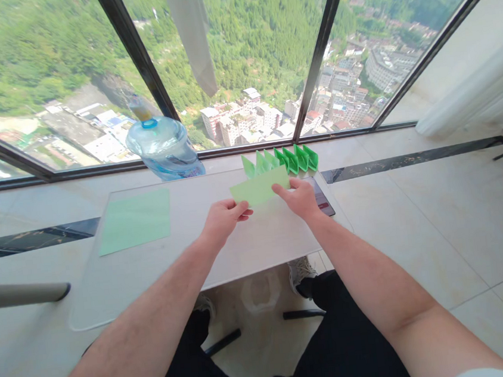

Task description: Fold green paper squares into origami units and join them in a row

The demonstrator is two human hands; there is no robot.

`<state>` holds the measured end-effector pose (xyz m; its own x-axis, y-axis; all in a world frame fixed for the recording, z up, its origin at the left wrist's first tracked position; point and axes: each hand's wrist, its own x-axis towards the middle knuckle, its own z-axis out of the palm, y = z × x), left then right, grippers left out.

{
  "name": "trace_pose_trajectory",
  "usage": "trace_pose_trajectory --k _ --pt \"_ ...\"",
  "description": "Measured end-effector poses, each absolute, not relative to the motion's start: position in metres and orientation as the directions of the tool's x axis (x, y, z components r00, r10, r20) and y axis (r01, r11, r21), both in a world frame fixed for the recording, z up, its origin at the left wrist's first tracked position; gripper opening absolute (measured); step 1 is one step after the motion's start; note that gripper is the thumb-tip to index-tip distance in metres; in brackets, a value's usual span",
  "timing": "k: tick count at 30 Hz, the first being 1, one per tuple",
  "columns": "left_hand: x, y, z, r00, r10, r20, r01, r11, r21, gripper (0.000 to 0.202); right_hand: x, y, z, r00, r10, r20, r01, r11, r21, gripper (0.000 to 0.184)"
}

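A folded light green paper strip (260, 187) lies across the middle of the pale table (151, 265). My left hand (224, 218) pinches its left end between thumb and fingers. The right end is under my right hand (300, 198), whose index finger presses along the paper's edge. Behind the strip, a row of several folded green paper pieces (282, 161) stands upright near the table's far edge.
A flat light green sheet (135, 220) lies on the table's left part. A large blue water jug (164, 148) stands on the floor by the window. A dark phone or tablet (322, 200) lies at the table's right edge. A grey bar (20, 293) juts in from the left.
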<state>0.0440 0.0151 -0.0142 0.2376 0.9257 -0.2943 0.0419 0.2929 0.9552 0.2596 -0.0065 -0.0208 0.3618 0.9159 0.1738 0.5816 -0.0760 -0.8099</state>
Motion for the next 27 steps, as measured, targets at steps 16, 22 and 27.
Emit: trace_pose_trajectory --k 16,22,27 --pt "0.012 0.026 -0.003 0.103 0.975 -0.198 -0.116 0.209 0.971 0.036 0.222 0.005 -0.016 0.283 0.957 0.072 0.189 0.018 -0.982 0.038" --pt "-0.007 0.026 -0.005 0.01 0.987 -0.161 -0.084 0.162 0.983 0.033 0.207 0.004 -0.016 0.271 0.962 0.02 0.117 -0.013 -0.993 0.036" --pt "-0.018 0.022 -0.007 0.018 0.987 -0.162 -0.053 0.163 0.985 0.032 0.204 0.004 -0.02 0.278 0.96 -0.007 0.132 -0.046 -0.99 0.03"
